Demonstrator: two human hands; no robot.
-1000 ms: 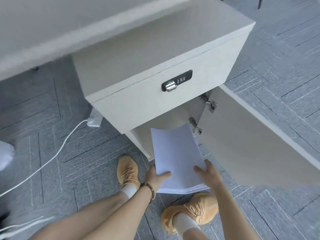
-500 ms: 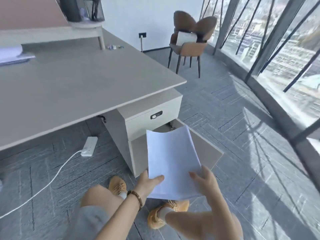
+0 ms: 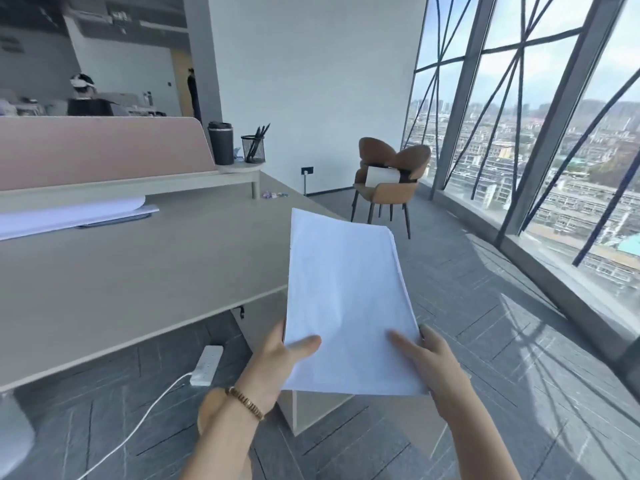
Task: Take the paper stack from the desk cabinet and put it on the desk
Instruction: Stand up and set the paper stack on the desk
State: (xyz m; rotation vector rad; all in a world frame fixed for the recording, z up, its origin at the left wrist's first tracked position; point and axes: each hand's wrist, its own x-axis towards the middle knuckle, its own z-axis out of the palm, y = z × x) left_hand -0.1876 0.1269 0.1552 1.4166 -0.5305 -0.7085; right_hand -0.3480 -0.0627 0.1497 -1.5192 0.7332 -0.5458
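Holding paper stack (image 3: pixel 346 306) up in centre of frame, both hands gripping its near edge. Left hand (image 3: pixel 277 362) pinching lower left corner, thumb lying on top sheet, other fingers hidden under the paper. Right hand (image 3: pixel 433 362) grasping lower right corner, thumb on top, fingers (image 3: pixel 424 332) wrapping the right edge. Stack tilting away from camera, far edge raised, slightly fanned along right side. Stack hanging in air, not touching counter (image 3: pixel 121 289); far left corner overlapping the counter's right edge in the picture. Beaded bracelet (image 3: pixel 244 402) sitting on left wrist. Counter filling left half of frame, other white papers (image 3: pixel 69 214) lying at its upper left under a raised shelf (image 3: pixel 138 183). Dark tumbler (image 3: pixel 221 143) and mesh pen holder (image 3: pixel 253 147) standing side by side on the shelf's right end, pink divider panel (image 3: pixel 97 150) behind. Desk cabinet (image 3: pixel 311 408) showing only as a pale corner below the stack, mostly hidden. White power strip (image 3: pixel 206 364) with cord lying on grey floor under counter edge. Brown chairs (image 3: pixel 391 178) standing at centre right near glass wall (image 3: pixel 554 133). Another person (image 3: pixel 86 98) sitting far upper left.
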